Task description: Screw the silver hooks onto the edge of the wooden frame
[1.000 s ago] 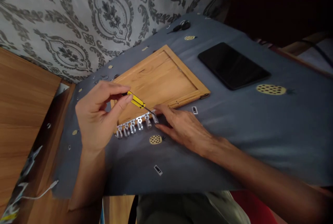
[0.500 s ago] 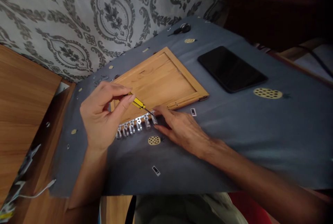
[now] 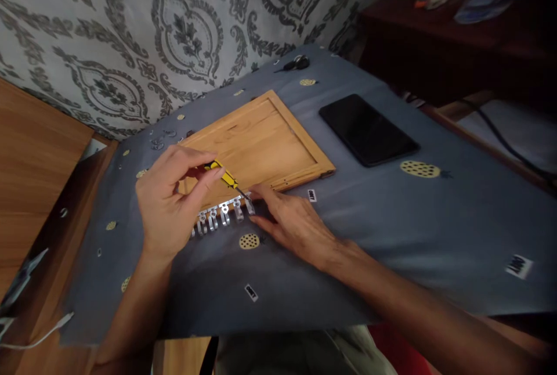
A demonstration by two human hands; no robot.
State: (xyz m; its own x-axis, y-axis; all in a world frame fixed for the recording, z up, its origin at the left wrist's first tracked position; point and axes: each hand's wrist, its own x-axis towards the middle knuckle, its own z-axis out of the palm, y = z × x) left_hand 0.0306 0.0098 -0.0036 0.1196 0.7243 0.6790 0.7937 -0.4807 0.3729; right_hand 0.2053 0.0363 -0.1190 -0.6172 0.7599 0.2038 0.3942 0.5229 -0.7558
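Observation:
My left hand (image 3: 167,201) is closed around the yellow and black handle of a screwdriver (image 3: 228,179), pinched between thumb and fingers. Its thin shaft slants down to the right, with the tip at the right end of a silver metal hook rail (image 3: 225,213). The rail, with several curved hooks, lies along the near edge of a framed wooden board (image 3: 265,140). My right hand (image 3: 300,224) grips the rail's right end, index finger at the board edge and thumb beside the last hook. The exact contact of the screwdriver tip is too small to make out.
A black phone (image 3: 368,130) lies right of the board. Keys (image 3: 300,62) sit near the patterned wall, and small dark metal pieces (image 3: 163,140) lie behind my left hand. A dark blue cloth (image 3: 391,230) covers the table. A white cable (image 3: 43,334) is at the lower left.
The whole view has shifted slightly, so the board and phone appear further left and lower. Both hands keep their places at the rail, with the screwdriver still at its right end.

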